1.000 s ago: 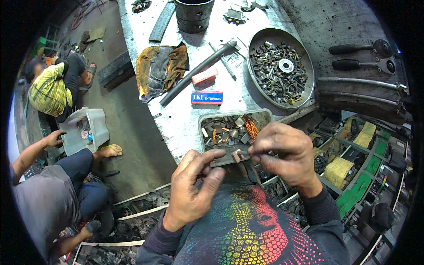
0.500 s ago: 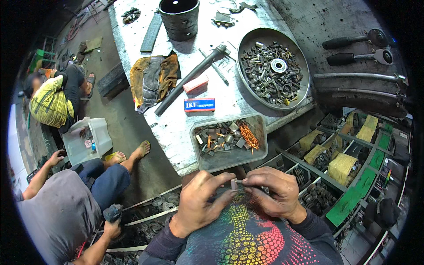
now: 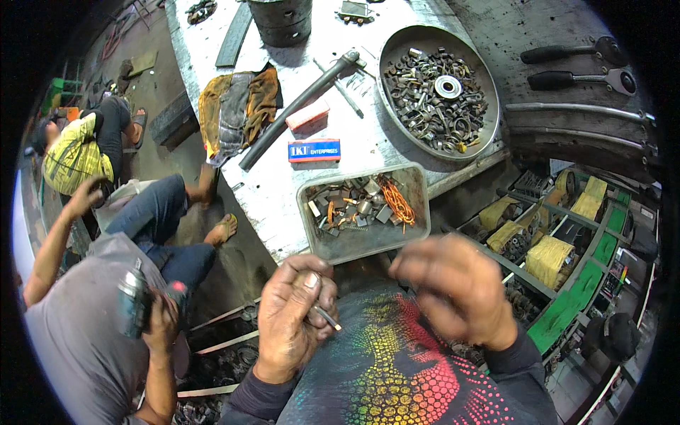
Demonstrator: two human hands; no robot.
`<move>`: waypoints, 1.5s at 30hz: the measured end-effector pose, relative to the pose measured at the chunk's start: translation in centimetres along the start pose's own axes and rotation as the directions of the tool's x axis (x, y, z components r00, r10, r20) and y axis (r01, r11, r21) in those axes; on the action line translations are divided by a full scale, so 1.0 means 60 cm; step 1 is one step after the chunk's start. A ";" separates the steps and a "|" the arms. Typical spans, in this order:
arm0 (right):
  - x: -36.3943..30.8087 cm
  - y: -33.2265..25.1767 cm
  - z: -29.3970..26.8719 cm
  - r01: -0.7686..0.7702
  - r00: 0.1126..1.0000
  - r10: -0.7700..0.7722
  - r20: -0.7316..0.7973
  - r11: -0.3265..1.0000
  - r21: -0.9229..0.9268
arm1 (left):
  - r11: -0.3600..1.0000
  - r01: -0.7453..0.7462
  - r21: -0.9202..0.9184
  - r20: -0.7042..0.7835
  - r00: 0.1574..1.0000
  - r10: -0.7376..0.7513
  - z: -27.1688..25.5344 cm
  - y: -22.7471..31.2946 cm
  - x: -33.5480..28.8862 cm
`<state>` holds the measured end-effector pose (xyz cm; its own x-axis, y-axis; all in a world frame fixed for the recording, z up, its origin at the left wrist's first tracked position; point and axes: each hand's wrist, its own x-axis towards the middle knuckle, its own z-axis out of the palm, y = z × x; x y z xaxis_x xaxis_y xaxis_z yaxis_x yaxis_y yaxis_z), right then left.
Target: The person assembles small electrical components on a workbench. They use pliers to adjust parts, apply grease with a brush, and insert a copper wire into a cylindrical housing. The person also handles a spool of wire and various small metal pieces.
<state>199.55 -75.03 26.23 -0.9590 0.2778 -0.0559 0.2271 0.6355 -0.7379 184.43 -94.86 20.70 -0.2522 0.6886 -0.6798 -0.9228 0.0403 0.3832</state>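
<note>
My left hand (image 3: 294,315) is closed around a short thin metal rod (image 3: 326,319) with a pale, brassy tip. The rod sticks out from between the curled fingers toward my chest. To its right, my right hand (image 3: 460,290) is raised and smeared by motion, so whether its fingers hold anything cannot be made out. Just beyond both hands sits a clear plastic tub (image 3: 368,251) on the table's near edge. It holds grey blocks, small metal pieces and a bundle of orange copper wire (image 3: 398,202).
Farther off lie a blue box (image 3: 314,150), a pale red box (image 3: 308,116), a metal bar (image 3: 297,110), a stained cloth (image 3: 237,113) and a round pan (image 3: 494,99) of metal parts. Ratchets (image 3: 581,81) lie at right. A person (image 3: 106,312) holding a power tool (image 3: 134,297) sits close on my left.
My hands, together at a small grey piece before, have moved apart. The left now grips the rod alone; the right swings away. The neighbouring person has lifted the power tool.
</note>
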 end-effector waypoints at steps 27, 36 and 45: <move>0.122 0.056 0.060 -0.136 0.904 0.346 0.250 0.788 -0.600 | 0.320 -0.476 0.819 0.302 0.832 0.466 -0.046 -0.013 0.055; 0.126 0.076 0.104 -0.181 0.932 0.340 0.124 0.736 -0.653 | 0.336 -0.467 0.818 0.298 0.843 0.447 -0.042 -0.012 0.057; 0.121 0.012 0.155 -0.156 0.986 0.163 -0.017 0.902 -0.403 | 0.193 -0.435 0.879 0.291 0.812 0.507 -0.043 -0.013 0.052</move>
<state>191.21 -79.23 19.03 -0.9061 0.3900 -0.1641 0.4228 0.8201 -0.3856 183.62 -94.61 16.66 -0.5875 0.7898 -0.1760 0.1876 0.3445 0.9198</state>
